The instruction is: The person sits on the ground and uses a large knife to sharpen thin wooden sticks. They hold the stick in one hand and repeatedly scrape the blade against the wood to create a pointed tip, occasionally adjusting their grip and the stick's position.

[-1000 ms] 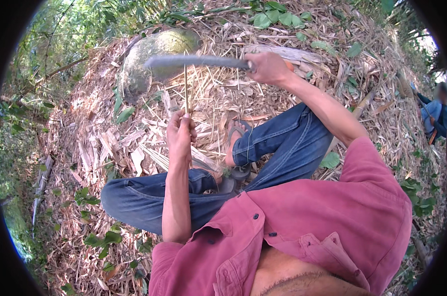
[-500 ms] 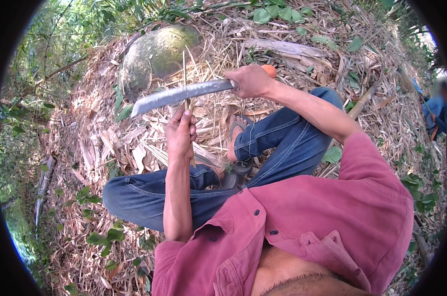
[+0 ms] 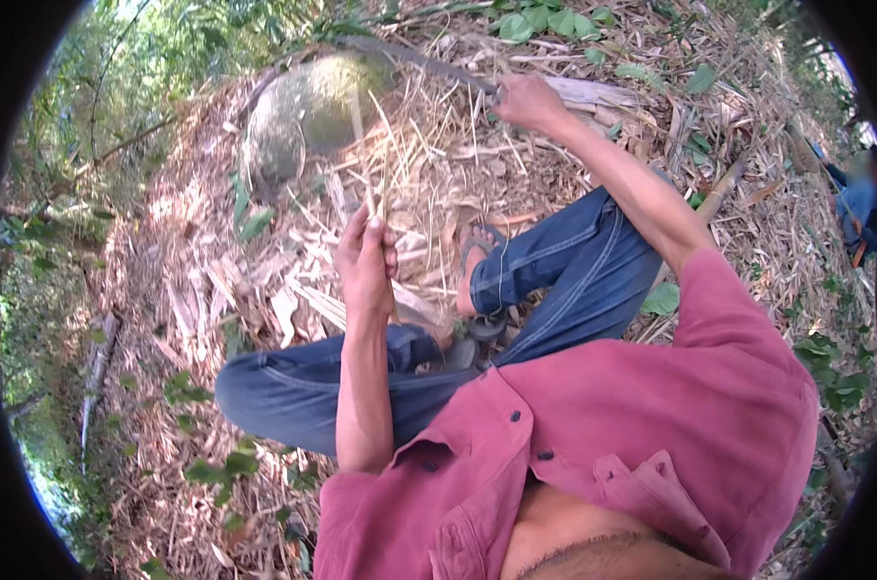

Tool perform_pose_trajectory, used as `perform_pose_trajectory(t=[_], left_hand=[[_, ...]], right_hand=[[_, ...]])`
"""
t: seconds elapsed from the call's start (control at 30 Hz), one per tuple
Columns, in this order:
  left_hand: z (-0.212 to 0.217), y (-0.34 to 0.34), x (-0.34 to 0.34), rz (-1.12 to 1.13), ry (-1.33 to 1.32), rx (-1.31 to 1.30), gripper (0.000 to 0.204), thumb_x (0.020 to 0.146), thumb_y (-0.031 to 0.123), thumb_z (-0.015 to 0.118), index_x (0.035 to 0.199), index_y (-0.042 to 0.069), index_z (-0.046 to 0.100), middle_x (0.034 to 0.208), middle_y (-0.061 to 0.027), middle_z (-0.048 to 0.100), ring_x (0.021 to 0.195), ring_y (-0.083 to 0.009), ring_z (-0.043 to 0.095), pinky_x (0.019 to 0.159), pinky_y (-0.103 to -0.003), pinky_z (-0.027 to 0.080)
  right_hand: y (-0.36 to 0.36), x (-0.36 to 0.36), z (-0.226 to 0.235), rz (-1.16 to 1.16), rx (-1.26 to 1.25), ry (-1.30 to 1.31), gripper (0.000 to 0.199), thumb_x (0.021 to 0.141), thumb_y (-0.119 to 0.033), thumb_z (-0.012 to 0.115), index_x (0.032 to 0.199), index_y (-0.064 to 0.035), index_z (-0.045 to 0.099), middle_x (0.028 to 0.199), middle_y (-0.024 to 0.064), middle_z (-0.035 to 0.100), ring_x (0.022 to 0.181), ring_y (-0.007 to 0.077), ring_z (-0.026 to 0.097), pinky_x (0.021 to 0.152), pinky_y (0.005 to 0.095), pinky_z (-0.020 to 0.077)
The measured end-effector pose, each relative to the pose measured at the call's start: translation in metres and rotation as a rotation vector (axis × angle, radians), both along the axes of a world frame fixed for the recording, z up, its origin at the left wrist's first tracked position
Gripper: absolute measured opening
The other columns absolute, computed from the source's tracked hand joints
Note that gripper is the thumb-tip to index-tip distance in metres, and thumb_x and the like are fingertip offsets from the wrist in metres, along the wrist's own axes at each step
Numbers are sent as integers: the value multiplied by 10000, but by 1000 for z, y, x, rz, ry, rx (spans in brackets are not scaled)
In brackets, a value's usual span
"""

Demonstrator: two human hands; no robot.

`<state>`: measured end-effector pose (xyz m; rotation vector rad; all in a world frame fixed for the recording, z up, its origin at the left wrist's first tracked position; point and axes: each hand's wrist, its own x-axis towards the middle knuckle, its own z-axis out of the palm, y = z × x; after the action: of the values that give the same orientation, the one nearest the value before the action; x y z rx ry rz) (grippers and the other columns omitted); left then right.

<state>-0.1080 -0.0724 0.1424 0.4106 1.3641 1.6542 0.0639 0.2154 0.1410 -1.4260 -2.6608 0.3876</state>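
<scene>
Left hand (image 3: 366, 263) closed round thin bamboo strip (image 3: 382, 198), right hand (image 3: 527, 101) gripping blade (image 3: 414, 58) — handle hidden, blade blurred

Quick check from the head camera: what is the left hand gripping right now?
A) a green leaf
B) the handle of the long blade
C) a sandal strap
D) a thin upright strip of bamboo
D. The left hand is closed around a thin pale bamboo strip that stands upright above the fist, while the right hand, raised farther off, holds the long blade by its handle.
</scene>
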Motion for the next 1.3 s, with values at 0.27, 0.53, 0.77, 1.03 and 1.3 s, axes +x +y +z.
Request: perform_pose_trajectory(t=[0.27,0.53,0.77,1.03,1.3], left_hand=[[-30,23,-38,225,-24,91,195,927,134,544,1117,92,552,1002,-41,627,919,-140,583,799,-326,482],[-51,67,-39,289,-85,111,254,885,118,610,1110,66,501,962,-70,604,874,-170,581,788,-341,514],[-53,90,-10,271,-146,327,217,880,104,616,1039,13,501,931,-124,607,809,-210,641,717,-310,585],[21,29,-26,41,1312,-133,280,885,202,602,1113,40,576,941,-107,647,812,-203,628,689,-339,535],[21,16,-80,-600,1708,-368,319,949,343,452,1082,88,590,863,-158,655,782,-323,649,694,-421,487]], right_hand=[[-58,-27,28,138,27,16,182,753,-255,583,825,-90,608,649,121,623,611,279,637,575,424,514],[-82,-58,-2,272,-147,209,411,713,-405,686,809,-12,614,690,166,633,636,265,635,587,389,500],[-103,-52,-13,118,-297,508,509,722,-474,701,885,2,626,718,127,649,660,223,642,582,354,478],[-82,-23,17,217,-77,315,378,762,-434,668,832,-66,616,681,84,628,640,217,624,603,374,477],[-68,-9,17,368,-29,309,500,703,-513,708,882,-54,619,716,83,626,671,248,626,606,369,466]])
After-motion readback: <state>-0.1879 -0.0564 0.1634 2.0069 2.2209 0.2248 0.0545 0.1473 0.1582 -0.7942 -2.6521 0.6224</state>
